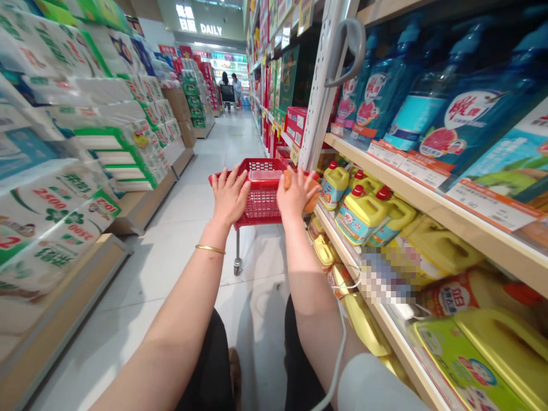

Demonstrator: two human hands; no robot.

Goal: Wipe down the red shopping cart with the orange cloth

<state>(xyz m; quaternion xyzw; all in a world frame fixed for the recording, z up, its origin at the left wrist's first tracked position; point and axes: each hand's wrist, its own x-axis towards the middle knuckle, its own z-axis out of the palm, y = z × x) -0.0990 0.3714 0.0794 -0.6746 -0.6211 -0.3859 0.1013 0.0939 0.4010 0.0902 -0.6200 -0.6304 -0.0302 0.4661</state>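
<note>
Ahead of me stands a red shopping cart [261, 201] with a mesh basket. My left hand [230, 197] rests on the left end of its handle, fingers stretched forward and apart, a thin gold bangle on the wrist. On the right end lies my right hand [296, 193], its fingers also spread. Something orange [314, 202], soft-looking like a cloth, shows beneath that hand and beside its thumb; how it is kept there is hidden. A clear-topped reddish item [262, 176] is at the handle between the hands.
Packs of tissue paper [55, 211] are stacked on low platforms at left. Shelves at right hold blue pump bottles [462, 114] and yellow jugs [357, 211]. A grey hook-like handle [347, 54] juts from the shelf post. Two people [231, 85] stand far down the aisle [222, 148].
</note>
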